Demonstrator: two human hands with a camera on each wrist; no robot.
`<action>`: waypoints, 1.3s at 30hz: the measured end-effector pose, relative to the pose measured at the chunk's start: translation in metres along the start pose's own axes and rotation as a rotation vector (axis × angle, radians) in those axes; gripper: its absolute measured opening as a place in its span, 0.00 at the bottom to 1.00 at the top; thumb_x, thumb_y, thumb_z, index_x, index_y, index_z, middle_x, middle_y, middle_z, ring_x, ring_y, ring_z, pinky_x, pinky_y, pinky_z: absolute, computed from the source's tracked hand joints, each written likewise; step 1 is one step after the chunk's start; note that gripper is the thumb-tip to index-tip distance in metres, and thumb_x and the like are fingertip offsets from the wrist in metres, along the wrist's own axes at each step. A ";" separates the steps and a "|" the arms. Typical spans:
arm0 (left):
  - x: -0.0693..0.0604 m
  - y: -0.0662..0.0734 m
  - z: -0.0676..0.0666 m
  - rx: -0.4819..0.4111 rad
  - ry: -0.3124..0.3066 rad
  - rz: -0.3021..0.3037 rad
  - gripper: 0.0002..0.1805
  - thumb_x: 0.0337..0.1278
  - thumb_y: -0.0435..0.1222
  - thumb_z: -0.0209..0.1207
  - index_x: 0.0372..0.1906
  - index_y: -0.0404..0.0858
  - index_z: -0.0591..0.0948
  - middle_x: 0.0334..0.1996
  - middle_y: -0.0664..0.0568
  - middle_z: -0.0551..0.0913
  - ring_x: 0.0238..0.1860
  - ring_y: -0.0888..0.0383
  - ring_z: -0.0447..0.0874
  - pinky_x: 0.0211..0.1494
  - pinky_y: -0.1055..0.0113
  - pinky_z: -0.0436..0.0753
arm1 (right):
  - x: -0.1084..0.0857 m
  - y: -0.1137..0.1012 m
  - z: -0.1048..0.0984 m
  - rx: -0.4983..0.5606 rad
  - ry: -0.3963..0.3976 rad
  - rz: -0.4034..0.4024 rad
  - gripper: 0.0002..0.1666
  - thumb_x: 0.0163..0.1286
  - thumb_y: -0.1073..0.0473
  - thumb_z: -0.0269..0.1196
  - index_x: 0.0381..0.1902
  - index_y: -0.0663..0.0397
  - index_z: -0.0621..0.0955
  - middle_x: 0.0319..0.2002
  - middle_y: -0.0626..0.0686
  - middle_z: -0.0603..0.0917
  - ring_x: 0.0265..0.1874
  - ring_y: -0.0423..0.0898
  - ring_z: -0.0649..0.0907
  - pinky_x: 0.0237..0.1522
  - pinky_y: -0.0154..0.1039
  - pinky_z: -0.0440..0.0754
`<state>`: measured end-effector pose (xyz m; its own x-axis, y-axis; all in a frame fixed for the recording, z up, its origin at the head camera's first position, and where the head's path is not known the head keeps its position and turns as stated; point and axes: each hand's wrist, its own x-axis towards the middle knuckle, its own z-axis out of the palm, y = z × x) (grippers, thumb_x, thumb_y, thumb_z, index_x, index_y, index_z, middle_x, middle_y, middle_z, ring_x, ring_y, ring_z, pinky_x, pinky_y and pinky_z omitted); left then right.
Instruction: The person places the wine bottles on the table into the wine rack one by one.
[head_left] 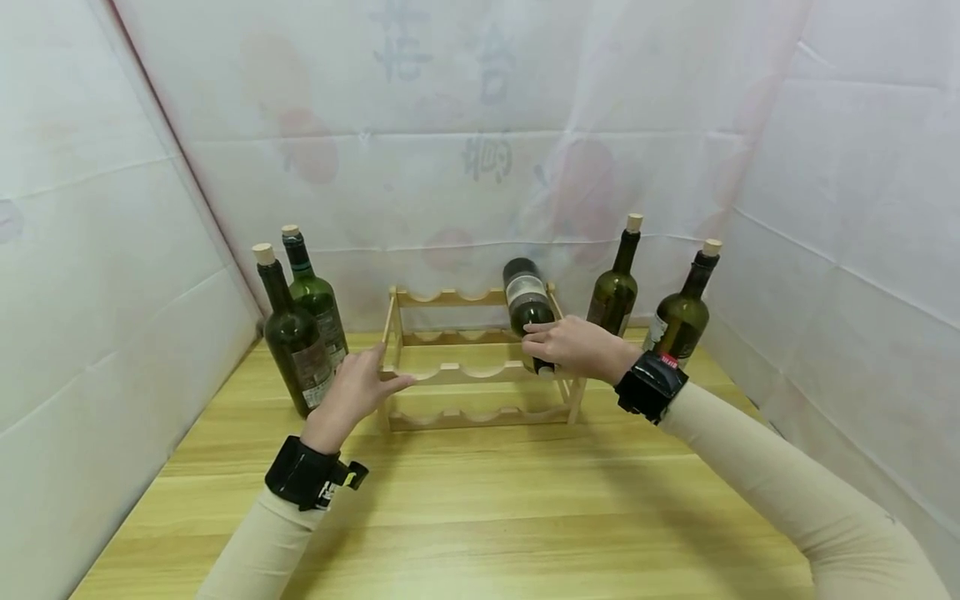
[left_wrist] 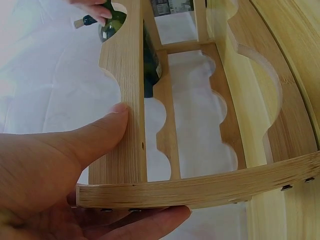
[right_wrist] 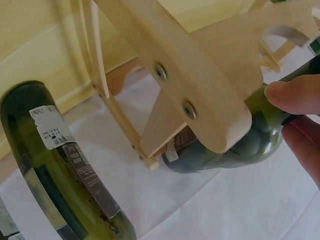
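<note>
A two-tier wooden wine rack (head_left: 468, 376) with scalloped rails stands on the table. At its upper front left corner my left hand (head_left: 352, 387) grips the frame, the thumb (left_wrist: 107, 127) on the rail and fingers under the side piece. One dark green wine bottle (head_left: 527, 289) lies across the upper tier at the right end, its base to the back and its neck to the front. My right hand (head_left: 576, 345) pinches this bottle's neck between thumb (right_wrist: 295, 95) and fingers. The label faces up in the head view.
Two corked bottles, one dark (head_left: 288, 329) and one green (head_left: 318, 300), stand left of the rack. Two more corked bottles (head_left: 617, 287) (head_left: 684, 315) stand to its right, close to my right wrist. White cloth walls (head_left: 435, 192) enclose the wooden table (head_left: 480, 517).
</note>
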<state>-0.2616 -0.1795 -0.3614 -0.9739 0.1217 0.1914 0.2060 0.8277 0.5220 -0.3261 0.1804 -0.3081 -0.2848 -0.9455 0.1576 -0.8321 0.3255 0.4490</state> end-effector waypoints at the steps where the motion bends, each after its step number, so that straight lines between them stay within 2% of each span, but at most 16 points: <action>1: 0.000 0.000 0.000 0.004 -0.001 0.000 0.34 0.64 0.47 0.69 0.63 0.26 0.75 0.35 0.36 0.84 0.23 0.54 0.78 0.28 0.64 0.74 | -0.001 -0.001 0.001 -0.008 0.007 -0.003 0.13 0.65 0.65 0.72 0.40 0.52 0.77 0.52 0.54 0.91 0.51 0.50 0.90 0.24 0.38 0.79; 7: 0.000 0.000 -0.001 0.002 0.003 -0.001 0.33 0.64 0.47 0.69 0.62 0.27 0.76 0.35 0.36 0.84 0.23 0.53 0.78 0.28 0.63 0.73 | -0.009 -0.010 0.005 -0.059 0.053 -0.035 0.15 0.63 0.68 0.72 0.44 0.53 0.79 0.52 0.53 0.90 0.56 0.52 0.88 0.25 0.38 0.83; 10: 0.000 0.000 0.000 0.005 0.010 0.001 0.33 0.63 0.47 0.70 0.61 0.27 0.76 0.35 0.36 0.84 0.24 0.53 0.78 0.29 0.64 0.73 | -0.013 -0.014 0.007 -0.078 0.049 -0.036 0.15 0.64 0.69 0.71 0.45 0.53 0.79 0.54 0.53 0.90 0.57 0.51 0.88 0.19 0.33 0.71; 13: 0.000 0.001 0.000 0.003 0.011 0.004 0.33 0.63 0.47 0.70 0.61 0.27 0.76 0.33 0.37 0.83 0.23 0.53 0.77 0.28 0.64 0.72 | -0.017 -0.017 0.010 -0.101 0.044 -0.036 0.17 0.63 0.71 0.71 0.46 0.53 0.80 0.55 0.53 0.89 0.58 0.51 0.87 0.19 0.32 0.58; 17: -0.001 0.001 0.001 0.001 0.008 0.012 0.33 0.64 0.47 0.69 0.61 0.26 0.76 0.30 0.39 0.81 0.21 0.54 0.76 0.27 0.64 0.71 | -0.023 -0.022 0.014 -0.126 0.055 -0.049 0.20 0.61 0.72 0.72 0.49 0.54 0.81 0.55 0.54 0.89 0.59 0.52 0.87 0.20 0.30 0.54; 20: -0.001 0.001 0.000 0.004 0.012 0.016 0.34 0.64 0.47 0.69 0.63 0.25 0.75 0.30 0.38 0.82 0.21 0.54 0.76 0.27 0.64 0.72 | -0.025 -0.025 0.015 -0.145 0.079 -0.050 0.21 0.60 0.73 0.72 0.49 0.55 0.81 0.56 0.55 0.89 0.58 0.53 0.87 0.20 0.30 0.55; 24: -0.001 0.001 0.000 0.007 0.013 0.006 0.36 0.64 0.47 0.69 0.64 0.25 0.75 0.32 0.37 0.83 0.21 0.54 0.77 0.28 0.64 0.73 | -0.026 -0.031 0.016 -0.189 0.092 -0.050 0.21 0.59 0.73 0.73 0.47 0.54 0.80 0.56 0.54 0.89 0.58 0.52 0.87 0.18 0.32 0.69; 26: 0.000 0.001 0.000 0.010 0.011 -0.001 0.35 0.64 0.48 0.69 0.63 0.25 0.75 0.32 0.37 0.83 0.21 0.54 0.78 0.28 0.64 0.74 | -0.027 -0.034 0.015 -0.206 0.088 -0.053 0.21 0.59 0.72 0.74 0.46 0.53 0.80 0.56 0.54 0.89 0.58 0.52 0.87 0.21 0.34 0.79; 27: 0.000 0.001 0.000 0.010 0.008 -0.005 0.35 0.64 0.48 0.69 0.63 0.25 0.75 0.32 0.36 0.83 0.21 0.54 0.77 0.28 0.63 0.74 | -0.027 -0.035 0.014 -0.211 0.087 -0.055 0.20 0.59 0.72 0.74 0.45 0.54 0.79 0.56 0.54 0.89 0.58 0.52 0.87 0.22 0.35 0.80; 33: 0.001 0.001 0.000 0.018 0.009 -0.007 0.38 0.64 0.48 0.69 0.66 0.23 0.73 0.38 0.31 0.85 0.23 0.53 0.80 0.30 0.61 0.78 | -0.032 -0.040 0.016 -0.207 0.111 -0.056 0.16 0.60 0.69 0.74 0.39 0.54 0.77 0.54 0.55 0.90 0.57 0.53 0.88 0.20 0.32 0.73; 35: 0.001 0.001 -0.001 0.021 0.013 -0.005 0.39 0.64 0.48 0.69 0.67 0.23 0.72 0.41 0.31 0.85 0.24 0.54 0.81 0.31 0.61 0.80 | -0.033 -0.041 0.017 -0.207 0.121 -0.053 0.17 0.59 0.69 0.74 0.40 0.54 0.78 0.54 0.55 0.90 0.57 0.53 0.88 0.21 0.31 0.74; 39: 0.000 0.001 0.000 0.016 0.007 -0.002 0.37 0.64 0.48 0.69 0.66 0.24 0.73 0.37 0.33 0.85 0.22 0.54 0.80 0.30 0.61 0.78 | -0.037 -0.042 0.018 -0.208 0.148 -0.054 0.18 0.58 0.70 0.75 0.40 0.55 0.78 0.54 0.56 0.90 0.57 0.53 0.88 0.23 0.32 0.78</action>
<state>-0.2615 -0.1787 -0.3606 -0.9738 0.1161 0.1957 0.2020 0.8366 0.5092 -0.2891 0.2015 -0.3487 -0.1571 -0.9558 0.2485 -0.7245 0.2825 0.6288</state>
